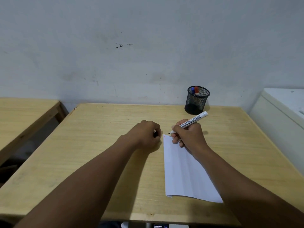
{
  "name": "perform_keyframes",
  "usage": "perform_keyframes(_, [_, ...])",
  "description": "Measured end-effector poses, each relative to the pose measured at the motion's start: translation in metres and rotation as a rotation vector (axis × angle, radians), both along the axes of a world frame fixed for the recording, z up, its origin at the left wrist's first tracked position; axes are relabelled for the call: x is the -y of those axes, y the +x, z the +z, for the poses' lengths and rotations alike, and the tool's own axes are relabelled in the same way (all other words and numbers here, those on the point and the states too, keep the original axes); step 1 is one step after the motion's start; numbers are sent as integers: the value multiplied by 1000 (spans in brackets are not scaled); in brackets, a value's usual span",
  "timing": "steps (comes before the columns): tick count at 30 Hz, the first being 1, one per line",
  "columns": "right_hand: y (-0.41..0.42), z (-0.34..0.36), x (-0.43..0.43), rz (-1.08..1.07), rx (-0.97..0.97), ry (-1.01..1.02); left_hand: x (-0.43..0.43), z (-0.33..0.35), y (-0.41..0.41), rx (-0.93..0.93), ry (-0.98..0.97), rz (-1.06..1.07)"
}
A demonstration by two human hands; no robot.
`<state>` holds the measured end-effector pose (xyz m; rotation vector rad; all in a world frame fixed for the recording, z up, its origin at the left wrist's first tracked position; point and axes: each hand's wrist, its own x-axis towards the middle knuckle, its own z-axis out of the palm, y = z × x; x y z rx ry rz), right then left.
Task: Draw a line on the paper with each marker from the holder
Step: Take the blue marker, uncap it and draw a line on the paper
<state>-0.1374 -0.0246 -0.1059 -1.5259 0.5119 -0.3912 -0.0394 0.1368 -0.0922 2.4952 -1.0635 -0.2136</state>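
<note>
A white sheet of paper (184,171) lies on the wooden table (98,145), with a short red line (164,136) near its top left corner. My right hand (189,135) grips an uncapped white board marker (191,121), its black tip just above the paper's top edge. My left hand (146,134) rests closed on the table beside the paper's top left corner, holding a small black thing that looks like the marker's cap (156,134). A black mesh holder (196,100) at the back holds a blue-capped marker and a red-capped marker (196,90).
A wall runs right behind the table. A second wooden table (24,116) stands to the left across a gap. A white cabinet (279,116) stands close to the table's right edge.
</note>
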Motion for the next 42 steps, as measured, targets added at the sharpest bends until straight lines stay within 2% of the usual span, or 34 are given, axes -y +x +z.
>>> perform_keyframes(5, [1,-6,2,11,7,-64,-2,-2,-2,-195,-75,58])
perform_keyframes(8, [2,-10,1,21,11,-96,-1,4,0,-297,-45,60])
perform_keyframes(12, [-1,-11,1,16,3,-188,1,4,-6,-238,37,53])
perform_keyframes(25, [1,-21,2,74,0,-292,0,5,-9,-249,19,68])
perform_keyframes(29, [0,-13,0,65,-9,-208,0,4,-8,-249,18,75])
perform_keyframes(34, [-2,7,10,-39,30,130,-5,3,3,-319,-116,91])
perform_keyframes(37, [-2,23,19,-33,45,263,-9,4,10,-347,-301,154])
perform_keyframes(40, [2,47,29,17,74,379,-8,14,12,-522,-586,207])
perform_keyframes(42, [6,63,34,41,68,457,-3,27,12,-624,-683,211])
